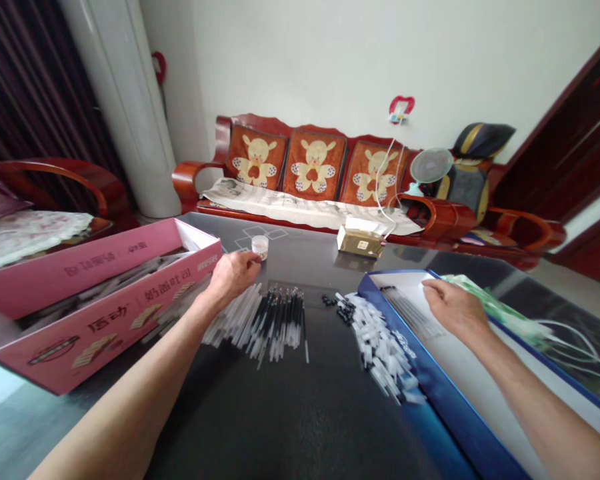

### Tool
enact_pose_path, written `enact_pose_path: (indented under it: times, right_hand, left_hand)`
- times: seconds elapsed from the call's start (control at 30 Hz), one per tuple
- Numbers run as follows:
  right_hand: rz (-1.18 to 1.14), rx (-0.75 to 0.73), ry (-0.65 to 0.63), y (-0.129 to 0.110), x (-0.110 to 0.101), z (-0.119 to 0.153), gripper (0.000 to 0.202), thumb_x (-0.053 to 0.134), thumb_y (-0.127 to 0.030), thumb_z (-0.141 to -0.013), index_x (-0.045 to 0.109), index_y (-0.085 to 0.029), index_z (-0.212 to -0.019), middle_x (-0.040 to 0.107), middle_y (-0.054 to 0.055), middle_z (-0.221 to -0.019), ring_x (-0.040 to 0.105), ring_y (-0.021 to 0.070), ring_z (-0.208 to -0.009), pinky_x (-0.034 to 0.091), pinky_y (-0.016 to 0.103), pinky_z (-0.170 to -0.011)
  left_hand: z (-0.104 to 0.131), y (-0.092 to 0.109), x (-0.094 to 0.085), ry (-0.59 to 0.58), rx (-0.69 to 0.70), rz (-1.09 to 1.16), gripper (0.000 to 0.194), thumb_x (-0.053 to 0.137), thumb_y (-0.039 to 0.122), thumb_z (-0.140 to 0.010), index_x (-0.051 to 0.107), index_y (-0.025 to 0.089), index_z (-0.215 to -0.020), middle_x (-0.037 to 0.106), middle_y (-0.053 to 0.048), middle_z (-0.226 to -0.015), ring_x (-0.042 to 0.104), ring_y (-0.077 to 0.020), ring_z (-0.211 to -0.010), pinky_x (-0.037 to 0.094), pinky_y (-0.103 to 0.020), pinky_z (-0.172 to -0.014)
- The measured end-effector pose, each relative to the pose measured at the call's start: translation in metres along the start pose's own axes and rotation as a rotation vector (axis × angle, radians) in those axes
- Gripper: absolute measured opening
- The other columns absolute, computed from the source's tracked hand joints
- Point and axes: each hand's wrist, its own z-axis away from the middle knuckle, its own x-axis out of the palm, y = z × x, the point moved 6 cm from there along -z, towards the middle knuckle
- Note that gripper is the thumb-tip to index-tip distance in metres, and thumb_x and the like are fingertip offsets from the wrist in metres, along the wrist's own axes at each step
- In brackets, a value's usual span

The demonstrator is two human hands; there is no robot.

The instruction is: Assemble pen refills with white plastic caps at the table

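My left hand point(234, 275) reaches over the table with fingers curled together, its fingertips at the lower left side of a small white tub point(260, 244). Below it lie pen refills point(280, 320), many with black ink and metal tips, beside clear empty-looking tubes point(233, 317). My right hand point(455, 305) is over the open blue box point(397, 327), thumb and fingers closed together; whatever they hold is hidden. Slim pen refills point(410, 310) rest inside that box near the hand. Left of the box is a heap of short white plastic pieces point(383, 340) with small black parts point(345, 310).
A long pink carton point(130, 300) holding clear plastic pieces stands at the left. A gold tissue box point(361, 243) sits at the table's far side. Green-and-clear plastic packaging point(500, 307) lies right of the blue box. Beyond the dark table point(300, 413) is a wooden sofa point(200, 173).
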Motion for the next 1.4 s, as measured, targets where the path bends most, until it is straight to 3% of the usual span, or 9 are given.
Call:
enact_pose_path:
  times: [0.07, 0.13, 0.23, 0.33, 0.4, 0.5, 0.8, 1.0, 1.4]
  right_hand:
    - [-0.198, -0.063, 0.051, -0.048, -0.013, 0.016, 0.029, 0.048, -0.030, -0.079, 0.069, -0.018, -0.094, 0.070, 0.008, -0.091, 0.064, 0.0200, -0.077, 0.047, 0.031, -0.074]
    - [-0.385, -0.174, 0.022, -0.103, -0.011, 0.041, 0.027, 0.049, -0.032, -0.081, 0.067, -0.021, -0.097, 0.070, 0.005, -0.091, 0.064, 0.0171, -0.076, 0.048, 0.028, -0.073]
    - [-0.518, -0.291, -0.123, -0.168, 0.022, 0.083, 0.021, 0.049, -0.025, -0.081, 0.065, -0.019, -0.094, 0.067, 0.003, -0.084, 0.062, 0.0143, -0.071, 0.048, 0.025, -0.069]
    - [-0.519, -0.272, -0.233, -0.195, 0.062, 0.113, 0.021, 0.051, -0.022, -0.081, 0.063, -0.017, -0.096, 0.064, 0.005, -0.083, 0.061, 0.0153, -0.072, 0.048, 0.026, -0.071]
    - [-0.486, -0.234, -0.247, -0.197, 0.078, 0.122, 0.022, 0.051, -0.023, -0.081, 0.062, -0.017, -0.099, 0.062, 0.006, -0.084, 0.061, 0.0164, -0.074, 0.048, 0.028, -0.072]
    - [-0.462, -0.238, -0.266, -0.194, 0.086, 0.127, 0.023, 0.054, -0.022, -0.080, 0.061, -0.017, -0.101, 0.061, 0.006, -0.090, 0.061, 0.0172, -0.079, 0.048, 0.028, -0.074]
    - [-0.370, -0.282, -0.347, -0.188, 0.084, 0.120, 0.027, 0.053, -0.007, -0.072, 0.062, -0.017, -0.095, 0.058, 0.006, -0.090, 0.059, 0.0145, -0.078, 0.045, 0.024, -0.074]
    - [-0.317, -0.241, -0.357, -0.185, 0.084, 0.118, 0.020, 0.053, -0.014, -0.078, 0.061, -0.017, -0.096, 0.059, 0.007, -0.094, 0.060, 0.0160, -0.084, 0.044, 0.025, -0.077]
    - [-0.216, -0.249, -0.340, -0.183, 0.081, 0.116, 0.017, 0.050, -0.011, -0.078, 0.062, -0.018, -0.088, 0.060, 0.006, -0.087, 0.060, 0.0167, -0.078, 0.042, 0.024, -0.071]
  left_hand:
    - [0.000, -0.001, -0.001, -0.154, 0.041, -0.135, 0.032, 0.050, 0.031, -0.076, 0.070, 0.026, -0.101, 0.073, -0.003, -0.088, 0.066, -0.0207, -0.087, 0.049, -0.027, -0.079]
    - [0.003, 0.001, 0.005, -0.253, 0.092, -0.242, 0.032, 0.051, 0.032, -0.075, 0.069, 0.025, -0.100, 0.072, -0.005, -0.092, 0.065, -0.0220, -0.091, 0.049, -0.029, -0.081]
    - [0.012, 0.007, 0.020, -0.304, 0.123, -0.343, 0.033, 0.052, 0.034, -0.076, 0.067, 0.024, -0.103, 0.071, -0.008, -0.096, 0.065, -0.0245, -0.095, 0.049, -0.033, -0.082]
    - [0.020, 0.012, 0.036, -0.328, 0.131, -0.416, 0.032, 0.053, 0.029, -0.075, 0.066, 0.019, -0.102, 0.068, -0.013, -0.100, 0.064, -0.0277, -0.096, 0.051, -0.037, -0.080]
    - [0.024, 0.014, 0.041, -0.325, 0.128, -0.437, 0.031, 0.051, 0.025, -0.077, 0.064, 0.015, -0.103, 0.067, -0.015, -0.102, 0.064, -0.0294, -0.097, 0.051, -0.038, -0.079]
    - [0.024, 0.014, 0.042, -0.338, 0.128, -0.440, 0.030, 0.048, 0.019, -0.077, 0.064, 0.015, -0.102, 0.067, -0.016, -0.100, 0.064, -0.0292, -0.096, 0.051, -0.038, -0.078]
    - [0.027, 0.018, 0.047, -0.376, 0.153, -0.483, 0.032, 0.046, 0.014, -0.076, 0.063, 0.016, -0.103, 0.066, -0.016, -0.101, 0.065, -0.0279, -0.095, 0.052, -0.037, -0.078]
    - [0.033, 0.026, 0.045, -0.386, 0.160, -0.507, 0.033, 0.040, 0.011, -0.079, 0.062, 0.014, -0.104, 0.065, -0.018, -0.100, 0.065, -0.0283, -0.094, 0.052, -0.036, -0.076]
    - [0.036, 0.030, 0.044, -0.383, 0.165, -0.526, 0.033, 0.039, 0.008, -0.077, 0.064, 0.012, -0.099, 0.065, -0.019, -0.099, 0.065, -0.0296, -0.094, 0.052, -0.037, -0.075]
